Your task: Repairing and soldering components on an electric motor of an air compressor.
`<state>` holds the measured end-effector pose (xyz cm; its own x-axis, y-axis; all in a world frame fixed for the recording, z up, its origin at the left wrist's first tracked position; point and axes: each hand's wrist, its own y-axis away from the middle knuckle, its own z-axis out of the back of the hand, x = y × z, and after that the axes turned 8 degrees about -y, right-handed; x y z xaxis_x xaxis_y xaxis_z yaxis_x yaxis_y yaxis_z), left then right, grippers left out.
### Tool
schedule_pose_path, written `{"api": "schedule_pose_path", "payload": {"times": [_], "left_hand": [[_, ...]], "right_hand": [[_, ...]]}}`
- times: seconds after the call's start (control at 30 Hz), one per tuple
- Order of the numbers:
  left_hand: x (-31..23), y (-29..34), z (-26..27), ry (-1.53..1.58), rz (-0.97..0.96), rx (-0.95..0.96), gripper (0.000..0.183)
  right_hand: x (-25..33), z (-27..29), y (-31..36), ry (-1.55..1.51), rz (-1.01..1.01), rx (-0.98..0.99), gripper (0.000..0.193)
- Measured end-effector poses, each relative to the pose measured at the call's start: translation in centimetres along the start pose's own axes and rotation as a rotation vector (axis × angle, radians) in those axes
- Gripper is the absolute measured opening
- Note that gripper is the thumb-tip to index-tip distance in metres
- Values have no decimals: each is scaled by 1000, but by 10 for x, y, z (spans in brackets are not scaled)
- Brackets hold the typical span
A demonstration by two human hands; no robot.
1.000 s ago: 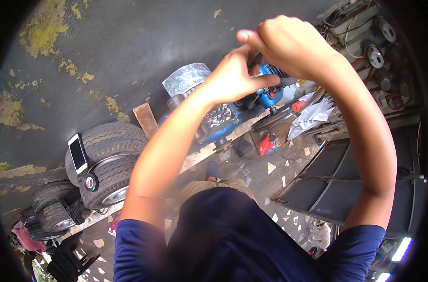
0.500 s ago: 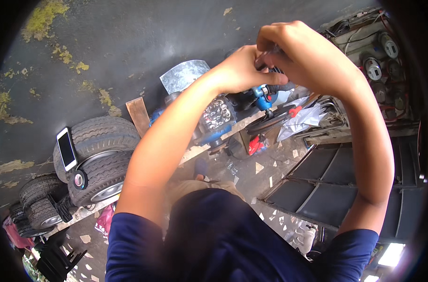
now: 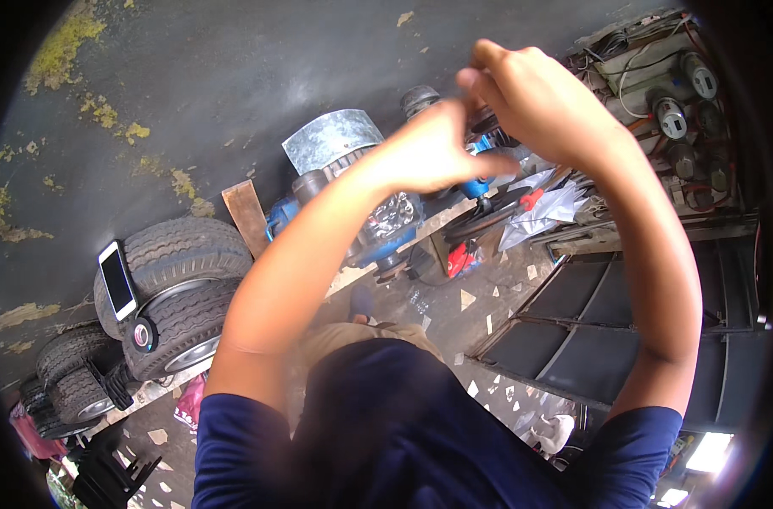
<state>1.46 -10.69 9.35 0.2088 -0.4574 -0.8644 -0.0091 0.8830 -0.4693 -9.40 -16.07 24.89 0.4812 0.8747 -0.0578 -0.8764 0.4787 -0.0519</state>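
My left hand (image 3: 433,153) is raised in front of the wall, blurred, with its thumb stretched out to the right and apart from the fingers. Just above and to its right is my right hand (image 3: 535,97), its fingers curled toward the thumb. Whatever the right fingers pinch, if anything, is too small or hidden to make out. Between the hands a narrow gap shows dark machine parts behind. Beyond the left wrist stands a blue and grey machine (image 3: 386,242) with a curved sheet-metal cover (image 3: 331,140). A blue tool (image 3: 476,188) is partly hidden below the left thumb.
Left, a white phone (image 3: 117,280) and a roll of black tape (image 3: 143,334) rest on stacked tyres (image 3: 187,246). A wooden board (image 3: 246,212) leans by the wall. Right are shelved round gauges (image 3: 671,119), a grey plastic bag (image 3: 543,216) and a dark metal gate (image 3: 565,318).
My hands, which were touching, have moved slightly apart. The left hand has dropped a little and its thumb has spread; the right hand's fingers have shifted and stay curled.
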Motion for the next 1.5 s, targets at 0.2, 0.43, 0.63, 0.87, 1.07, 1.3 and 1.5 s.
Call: {"api": "schedule_pose_path", "payload": {"times": [0.2,0.43,0.63,0.87,1.07,1.3,1.5], "left_hand": [[20,-12,14,98,112,216,34],[0,-8,22,116,8,75,38],[10,-11,1,177,47,42,45],[7,-22,27,155,127,369,49],[2,-5,3,157,149,-2,58],[11,-16,12,213,-3,94,45],[5,-25,12,50,182,193,47]], "right_hand": [[9,29,6,-168,375,95,6],[31,23,3,63,206,80,15],[12,27,2,130,203,85,24],[13,20,7,-7,508,-48,14],[16,5,-2,-100,48,55,17],[2,19,0,20,148,149,18],[7,20,12,-72,393,-26,17]]}}
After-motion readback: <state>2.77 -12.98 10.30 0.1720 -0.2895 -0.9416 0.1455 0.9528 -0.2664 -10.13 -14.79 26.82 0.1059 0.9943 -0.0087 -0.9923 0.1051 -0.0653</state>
